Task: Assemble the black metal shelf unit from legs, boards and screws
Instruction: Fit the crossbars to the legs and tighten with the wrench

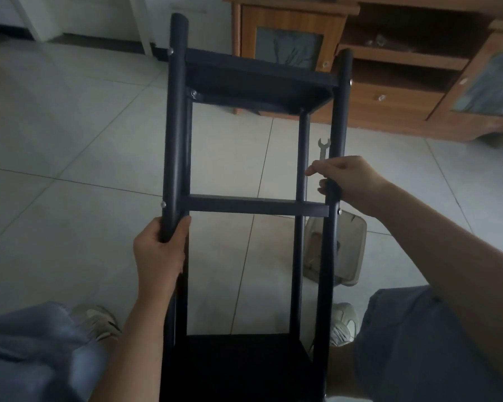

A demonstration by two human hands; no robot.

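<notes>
Left hand (pixel 160 250) and right hand (pixel 347 178), fingers curled, arms outstretched.

pale tiled floor (pixel 70 146), wooden cabinet (pixel 389 82)

Single head-worn view: we look forward and steeply down from close above the shelf unit (pixel 253 204), our knees at the lower edge, tiled floor (pixel 70 140) beyond, wooden cabinet (pixel 389 68) far ahead.

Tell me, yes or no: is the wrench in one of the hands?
No. The wrench lies on the floor tiles, while both the left hand and right hand grip shelf legs.
</notes>
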